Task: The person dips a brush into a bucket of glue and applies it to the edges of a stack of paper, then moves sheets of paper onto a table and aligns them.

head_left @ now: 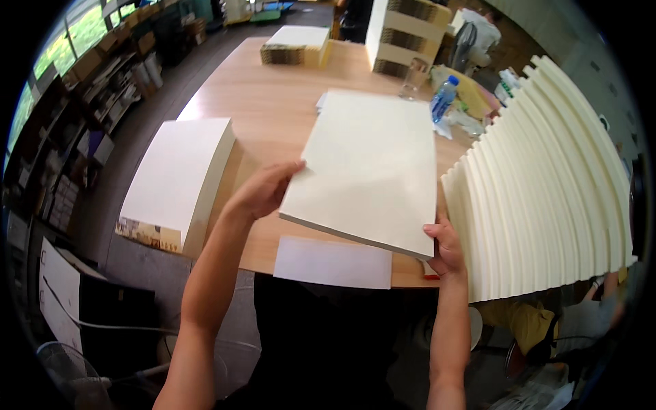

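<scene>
Both hands hold up a thick, cream-white book block above the wooden table, tilted, its long near edge toward me. My left hand grips its left edge, with the thumb on top. At the near right corner, my right hand is closed on it, thumb over the top face and the other fingers mostly hidden beneath. To my right rises a tall stack of similar cream blocks, very close to the right hand. A white sheet lies at the table's near edge, below the held block.
A pile of white sheets with printed edges sits at the table's left. Farther back are another low pile, a tall pile, a drinking glass and a blue-capped bottle. Other people are in the background.
</scene>
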Motion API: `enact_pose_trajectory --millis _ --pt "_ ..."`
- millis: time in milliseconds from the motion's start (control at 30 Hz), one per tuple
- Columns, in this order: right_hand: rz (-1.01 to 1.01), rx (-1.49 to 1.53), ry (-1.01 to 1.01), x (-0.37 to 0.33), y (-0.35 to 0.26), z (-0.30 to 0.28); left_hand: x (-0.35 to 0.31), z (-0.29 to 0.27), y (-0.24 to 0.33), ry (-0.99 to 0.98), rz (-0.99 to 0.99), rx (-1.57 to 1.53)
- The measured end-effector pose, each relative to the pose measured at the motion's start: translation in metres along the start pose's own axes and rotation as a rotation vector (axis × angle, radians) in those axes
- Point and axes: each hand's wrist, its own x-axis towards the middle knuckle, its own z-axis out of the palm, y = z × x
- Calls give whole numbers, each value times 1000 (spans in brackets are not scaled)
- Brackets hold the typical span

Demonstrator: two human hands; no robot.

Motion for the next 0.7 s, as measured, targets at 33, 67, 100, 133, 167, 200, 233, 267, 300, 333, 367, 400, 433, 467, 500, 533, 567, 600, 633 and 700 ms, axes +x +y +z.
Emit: enact_pose_trajectory --millis 33,67,100,133,167,200,233,267,300,333,367,400,433,467,500,533,567,600,633,700 --pt "71 -36 3 7 23 -14 2 -15 -23 67 -57 57" --pt "141 -73 1 15 44 -29 7 -41 -51 104 -128 57" --pt "206 -114 11 16 54 -38 8 -47 -65 128 -205 55" --pt "283 -72 -22 14 60 -48 5 -56 -76 146 -245 87" --pt "261 -113 -9 10 60 -48 -1 -45 -73 151 -288 122" --pt "243 -153 -10 7 56 -41 -9 -38 -68 169 -326 156" --pt "225 -193 -10 5 54 -35 -12 -36 -66 186 -328 217" --pt "191 -244 56 10 56 -29 -11 -36 -60 204 -321 279" --pt "202 -312 69 11 59 -32 -11 -37 -56 220 -315 341" --pt "212 -381 83 10 61 -38 -12 -37 -55 234 -315 401" --pt "221 -447 97 10 62 -39 -14 -37 -54 246 -316 464" --pt "211 -452 112 10 64 -39 -14 -37 -54 258 -317 526" --pt "201 -458 128 9 68 -38 -14 -39 -55 261 -305 512" --pt "189 -461 144 9 70 -35 -13 -41 -55 266 -292 500" --pt "186 -465 157 9 72 -34 -13 -42 -56 270 -280 489" --pt "183 -470 170 9 73 -33 -13 -43 -57 278 -277 483" --pt "178 -472 185 9 75 -31 -14 -43 -56 285 -275 480" --pt "173 -479 178 9 75 -30 -14 -43 -55 293 -273 478" --pt "169 -487 169 9 75 -28 -16 -43 -55 307 -272 491" --pt "159 -511 153 10 76 -27 -19 -43 -54 333 -270 524"
